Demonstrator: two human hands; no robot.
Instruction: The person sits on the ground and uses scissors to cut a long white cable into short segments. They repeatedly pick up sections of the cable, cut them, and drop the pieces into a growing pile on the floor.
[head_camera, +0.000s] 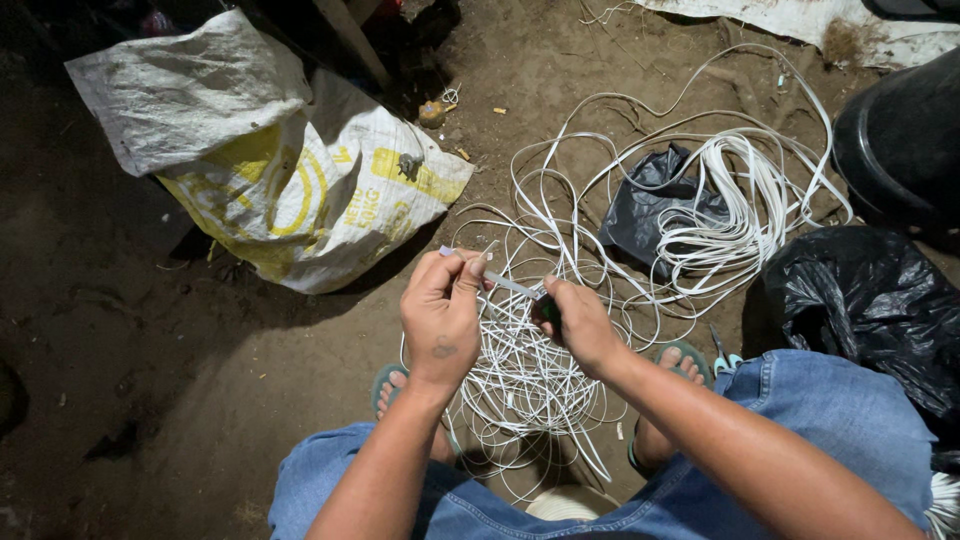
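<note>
The left hand (440, 312) pinches one end of a short stretch of flat white cable (508, 284) between thumb and fingertips, and the right hand (578, 322) is clenched on a small dark-handled tool (549, 314) set against the same stretch, which runs taut between the two hands above the feet. The cable looks light, thin and springy: it keeps loose loops rather than lying flat, so it probably wants a firm pinch close to the working point, since a smooth sheath may slip through the fingers. Below the hands a tangled heap of cable (530, 385) lies on the dirt floor (200, 380), and a neater bundle of loops (740, 200) rests to the far right on a black plastic bag (650, 215). The tool's working end is hidden behind the right fingers, so its kind cannot be told. A yellow-and-white woven sack (300, 180) lies far left; a dark round tub (900, 140) and another black bag (870, 300) are cut off at the right edge.
</note>
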